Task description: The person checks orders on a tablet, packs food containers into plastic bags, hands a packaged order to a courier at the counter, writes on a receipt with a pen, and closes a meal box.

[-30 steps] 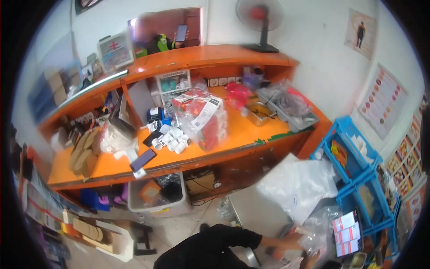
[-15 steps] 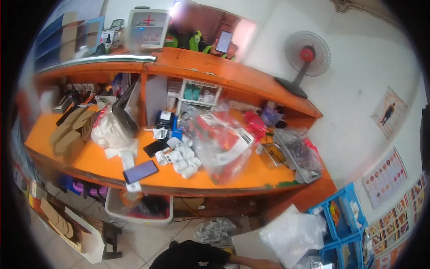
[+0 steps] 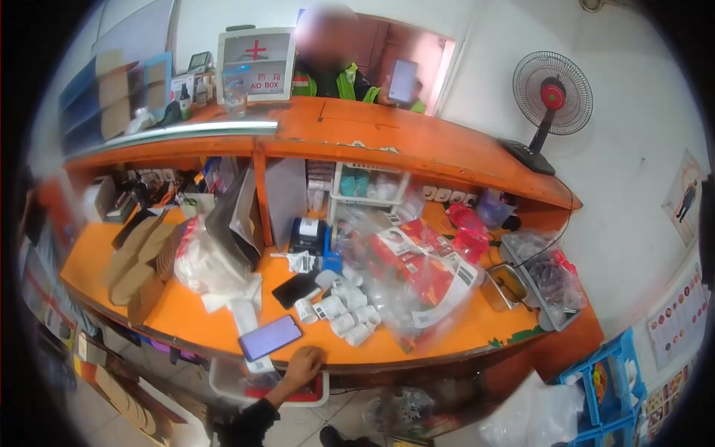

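My left hand (image 3: 304, 366) rests on the front edge of the orange counter (image 3: 179, 320). Its fingers are loosely bent and apart, holding nothing. Just left of it, a phone (image 3: 270, 337) lies partly over a white paper strip (image 3: 244, 316). Beyond the hand are a black phone (image 3: 295, 289) and several white paper rolls (image 3: 344, 324). A large clear plastic bag with red packets (image 3: 421, 268) lies to their right. Behind the rolls stands a black and blue printer (image 3: 309, 237). My right hand is out of view.
Across the raised ledge (image 3: 357, 123), a person (image 3: 328, 74) holds up a phone (image 3: 403, 81). A fan (image 3: 551, 97) stands on the ledge's right. Also there: a white bag (image 3: 208, 257), metal tray (image 3: 506, 287), blue crates (image 3: 607, 380), and a bin (image 3: 223, 380) under the counter.
The view has turned from the lower right towards the counter. My right arm, earlier stretched towards plastic bags at the lower right, has left view. My left hand has appeared at the counter edge.
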### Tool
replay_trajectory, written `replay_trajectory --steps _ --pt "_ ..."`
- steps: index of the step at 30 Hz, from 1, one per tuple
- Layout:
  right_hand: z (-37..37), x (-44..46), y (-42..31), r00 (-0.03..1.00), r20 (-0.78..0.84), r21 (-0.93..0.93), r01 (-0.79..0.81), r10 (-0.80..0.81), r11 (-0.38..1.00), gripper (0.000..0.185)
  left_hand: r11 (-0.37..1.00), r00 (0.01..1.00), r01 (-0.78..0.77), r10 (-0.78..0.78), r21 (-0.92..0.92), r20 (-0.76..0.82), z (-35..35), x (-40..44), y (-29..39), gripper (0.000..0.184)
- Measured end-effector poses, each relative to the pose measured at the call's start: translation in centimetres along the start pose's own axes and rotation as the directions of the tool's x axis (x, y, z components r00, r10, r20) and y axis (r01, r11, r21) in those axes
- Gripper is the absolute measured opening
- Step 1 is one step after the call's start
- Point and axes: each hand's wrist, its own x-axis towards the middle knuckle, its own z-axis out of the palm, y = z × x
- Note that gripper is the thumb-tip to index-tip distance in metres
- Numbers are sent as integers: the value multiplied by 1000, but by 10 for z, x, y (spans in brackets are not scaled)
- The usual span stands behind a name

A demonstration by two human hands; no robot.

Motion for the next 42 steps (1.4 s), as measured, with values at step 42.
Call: replay_trajectory --steps 42 --pt "312 40 -1 804 423 -197 531 -417 824 11 844 829 -537 529 -7 180 28 350 155 31"
